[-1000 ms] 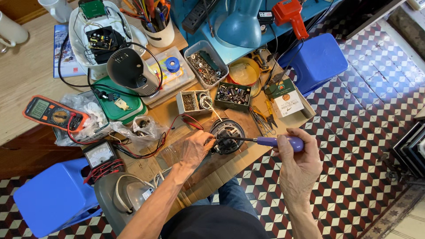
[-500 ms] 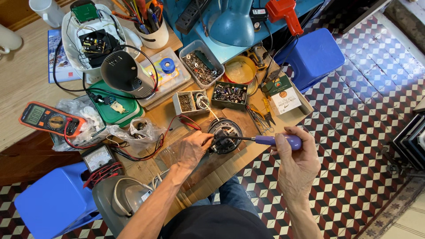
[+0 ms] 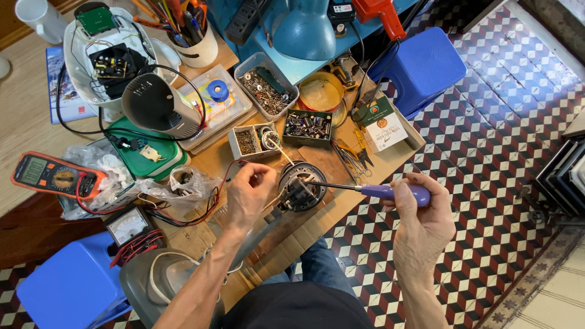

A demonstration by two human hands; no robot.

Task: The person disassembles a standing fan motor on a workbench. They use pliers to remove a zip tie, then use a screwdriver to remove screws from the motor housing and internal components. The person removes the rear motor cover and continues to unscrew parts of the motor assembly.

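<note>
— What's in the hands, from where you stand?

— The right hand [image 3: 423, 222], low and right of centre, has its grip closed round the purple handle of a soldering iron [image 3: 372, 190]. The tool lies nearly level across the frame, handle to the right, thin metal tip pointing left and a touch upward, meeting the round motor part [image 3: 300, 186] at mid-frame.

— And the other hand?

— The left hand [image 3: 250, 194] sits just left of that motor part, fingers curled and pinched on a thin pale wire [image 3: 275, 146] that runs up and to the right. Its forearm comes up from the bottom edge.

— Much room round there?

— Not a lot. The motor part sits close to the near edge of the table [image 3: 317, 222], and the right hand hangs out past that edge, over the chequered floor [image 3: 487, 183]. To the left lie red leads [image 3: 213, 189] and a crumpled plastic bag [image 3: 186, 183]. Just above are a small divided box [image 3: 253, 140] and a green tray of parts [image 3: 308, 127].

— Farther back?

— An orange multimeter [image 3: 55, 175] at far left, a grey motor housing [image 3: 155, 106], a clear tub of screws [image 3: 265, 88], and a blue lamp shade [image 3: 304, 30] at the top. A blue stool [image 3: 420, 64] stands at upper right.
</note>
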